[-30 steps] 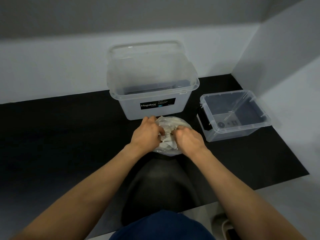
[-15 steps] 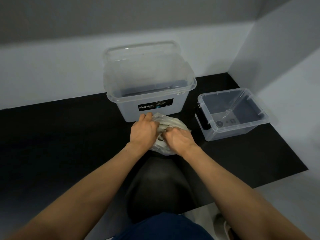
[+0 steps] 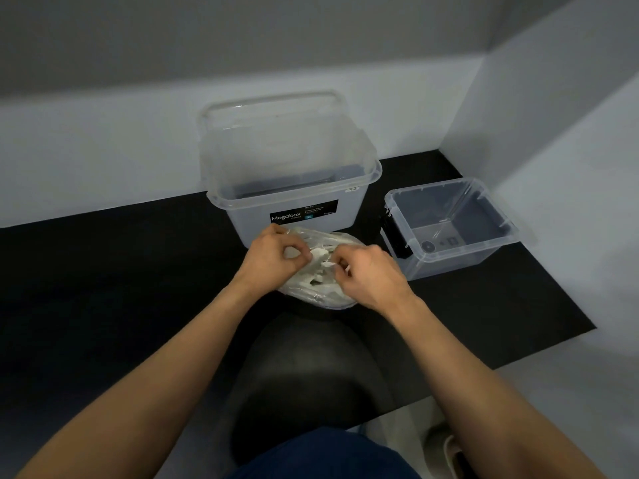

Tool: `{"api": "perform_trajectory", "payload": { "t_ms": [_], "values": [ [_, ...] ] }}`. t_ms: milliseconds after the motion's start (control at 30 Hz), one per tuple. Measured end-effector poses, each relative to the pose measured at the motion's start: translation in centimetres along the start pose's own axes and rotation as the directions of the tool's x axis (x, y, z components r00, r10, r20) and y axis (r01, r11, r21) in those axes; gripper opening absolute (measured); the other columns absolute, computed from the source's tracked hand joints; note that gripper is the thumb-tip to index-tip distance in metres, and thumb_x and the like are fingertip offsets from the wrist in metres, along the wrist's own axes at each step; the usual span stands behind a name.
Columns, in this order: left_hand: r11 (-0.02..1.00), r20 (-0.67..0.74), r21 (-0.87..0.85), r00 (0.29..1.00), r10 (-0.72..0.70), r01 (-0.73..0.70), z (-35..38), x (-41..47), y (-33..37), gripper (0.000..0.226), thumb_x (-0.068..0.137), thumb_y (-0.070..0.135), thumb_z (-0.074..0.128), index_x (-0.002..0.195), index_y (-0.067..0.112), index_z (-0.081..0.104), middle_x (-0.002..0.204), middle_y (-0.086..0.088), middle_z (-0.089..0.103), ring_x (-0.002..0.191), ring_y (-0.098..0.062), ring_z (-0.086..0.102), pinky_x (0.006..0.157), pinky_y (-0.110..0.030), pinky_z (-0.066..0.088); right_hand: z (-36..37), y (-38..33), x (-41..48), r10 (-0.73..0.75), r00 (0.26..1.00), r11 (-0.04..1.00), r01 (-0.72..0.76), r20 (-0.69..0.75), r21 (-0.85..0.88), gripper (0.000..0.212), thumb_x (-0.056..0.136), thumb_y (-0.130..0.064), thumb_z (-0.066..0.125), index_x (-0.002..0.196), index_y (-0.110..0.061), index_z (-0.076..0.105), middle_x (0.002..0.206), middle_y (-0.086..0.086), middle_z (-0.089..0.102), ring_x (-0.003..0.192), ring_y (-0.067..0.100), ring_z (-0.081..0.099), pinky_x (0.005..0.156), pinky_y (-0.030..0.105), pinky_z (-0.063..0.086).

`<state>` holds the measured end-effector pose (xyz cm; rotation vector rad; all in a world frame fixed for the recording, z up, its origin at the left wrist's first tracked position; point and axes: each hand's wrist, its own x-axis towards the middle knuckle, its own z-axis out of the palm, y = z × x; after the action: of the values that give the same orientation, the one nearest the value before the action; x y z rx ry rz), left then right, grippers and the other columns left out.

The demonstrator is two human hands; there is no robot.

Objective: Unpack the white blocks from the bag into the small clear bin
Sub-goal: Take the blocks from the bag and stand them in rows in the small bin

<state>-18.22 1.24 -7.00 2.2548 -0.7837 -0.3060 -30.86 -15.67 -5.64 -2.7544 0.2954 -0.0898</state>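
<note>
A clear plastic bag (image 3: 318, 294) full of white blocks (image 3: 320, 267) lies on the black mat just in front of the large bin. My left hand (image 3: 273, 259) pinches the bag's top edge on the left side. My right hand (image 3: 368, 274) pinches the bag's edge on the right side, fingers curled. Between the two hands the bag's mouth shows several white blocks. The small clear bin (image 3: 484, 250) stands to the right of the bag, with no blocks in it.
A large clear Megabox bin (image 3: 294, 188) stands behind the bag against the white back wall. A white side wall (image 3: 553, 133) closes the right. The black mat (image 3: 103, 288) spreads to the left. A dark rounded seat (image 3: 304, 375) is below my arms.
Both hands have stayed on the bag and have pulled slightly apart, so more of the white blocks show between them. The view has shifted a little.
</note>
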Motion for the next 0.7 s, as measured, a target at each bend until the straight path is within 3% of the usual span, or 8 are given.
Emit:
{"api": "perform_trajectory", "payload": {
  "t_ms": [133, 200, 300, 400, 567, 700],
  "values": [
    [0.928, -0.131, -0.371, 0.988, -0.086, 0.032, -1.3, -1.3, 0.3, 0.008, 0.084, 0.032, 0.083, 0.091, 0.032, 0.08, 0.118, 0.007, 0.064, 0.115, -0.003, 0.058, 0.105, -0.034, 0.049, -1.5, 0.5, -1.0, 0.136, 0.989, 0.896, -0.098, -0.057, 0.433, 0.011, 0.094, -0.023, 0.072, 0.104, -0.026, 0.074, 0.094, -0.013, 0.075, 0.088, 0.0, 0.069, 0.083, 0.021, 0.056],
    [0.899, -0.204, -0.437, 0.976, -0.071, -0.026, -1.7, -1.8, 0.7, 0.009, 0.084, 0.03, 0.083, 0.091, 0.035, 0.079, 0.115, 0.008, 0.067, 0.113, -0.003, 0.062, 0.102, -0.039, 0.053, -2.2, 0.6, -1.6, 0.191, 0.976, 0.828, -0.102, -0.106, 0.552, 0.008, 0.092, -0.024, 0.076, 0.1, -0.026, 0.077, 0.092, -0.016, 0.075, 0.089, -0.002, 0.069, 0.084, 0.02, 0.055],
    [0.855, -0.251, -0.505, 0.968, -0.018, -0.115, -2.2, -2.3, 1.8, 0.011, 0.086, 0.028, 0.082, 0.092, 0.036, 0.077, 0.112, 0.008, 0.071, 0.11, -0.008, 0.066, 0.098, -0.043, 0.056, -2.8, 0.8, -2.4, 0.187, 0.968, 0.848, -0.073, -0.169, 0.525, 0.009, 0.092, -0.027, 0.077, 0.1, -0.027, 0.079, 0.094, -0.018, 0.073, 0.087, -0.002, 0.066, 0.079, 0.016, 0.051],
    [0.826, -0.25, -0.548, 0.968, -0.006, -0.136, -2.3, -2.3, 3.3, 0.007, 0.09, 0.025, 0.077, 0.097, 0.026, 0.077, 0.11, 0.008, 0.074, 0.109, -0.009, 0.068, 0.096, -0.04, 0.058, -3.5, 1.3, -2.9, 0.205, 0.951, 0.842, -0.052, -0.231, 0.537, 0.01, 0.092, -0.025, 0.077, 0.101, -0.026, 0.08, 0.094, -0.017, 0.074, 0.087, -0.001, 0.067, 0.079, 0.014, 0.05],
    [0.661, -0.152, -0.745, 0.988, -0.031, -0.094, -2.0, -1.3, 6.1, 0.002, 0.1, 0.013, 0.064, 0.102, 0.014, 0.066, 0.113, -0.011, 0.069, 0.106, -0.022, 0.07, 0.081, -0.04, 0.064, -6.6, 3.4, -2.4, 0.255, 0.924, 0.824, -0.053, -0.285, 0.565, 0.011, 0.092, -0.026, 0.076, 0.102, -0.03, 0.079, 0.093, -0.02, 0.075, 0.09, -0.004, 0.068, 0.083, 0.018, 0.055],
    [0.607, -0.095, -0.794, 0.993, -0.072, -0.031, -0.4, -0.1, 7.6, 0.001, 0.101, 0.014, 0.061, 0.101, 0.016, 0.062, 0.11, -0.006, 0.072, 0.106, -0.021, 0.072, 0.086, -0.045, 0.062, -9.1, 6.8, -1.6, 0.214, 0.938, 0.873, -0.058, -0.273, 0.484, 0.012, 0.093, -0.028, 0.075, 0.104, -0.03, 0.079, 0.093, -0.019, 0.074, 0.09, -0.002, 0.068, 0.081, 0.023, 0.058]
  ]
}}
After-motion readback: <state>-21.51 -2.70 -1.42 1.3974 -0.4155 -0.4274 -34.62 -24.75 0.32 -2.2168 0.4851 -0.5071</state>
